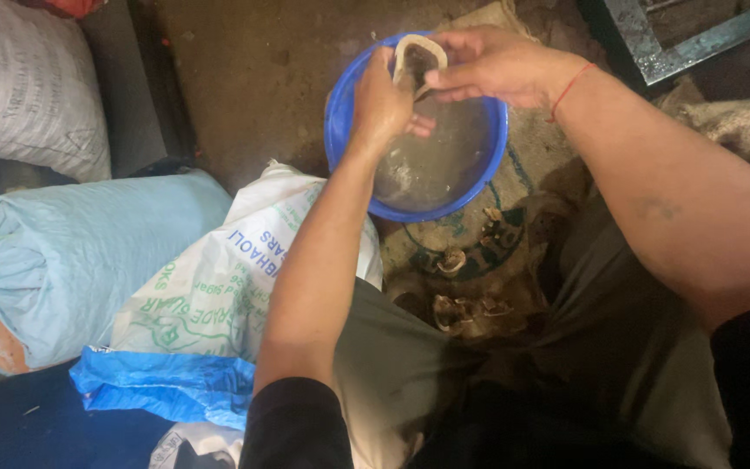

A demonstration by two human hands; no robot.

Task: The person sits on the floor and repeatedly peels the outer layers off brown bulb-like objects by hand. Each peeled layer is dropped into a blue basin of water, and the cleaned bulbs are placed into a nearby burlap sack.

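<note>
Overhead, both hands' fingers (444, 82) pinched on a curved pale shell piece (418, 54) over round blue plastic basin (337, 122).

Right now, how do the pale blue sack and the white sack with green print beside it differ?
The pale blue sack is plain, plump and rounded, lying on its side at the left. The white sack with green print is flatter and creased, carries lettering, has a bright blue edge, and lies against the person's left forearm. The blue sack is farther from the blue basin than the white one. Both look like woven plastic sacks resting on the floor.
</note>
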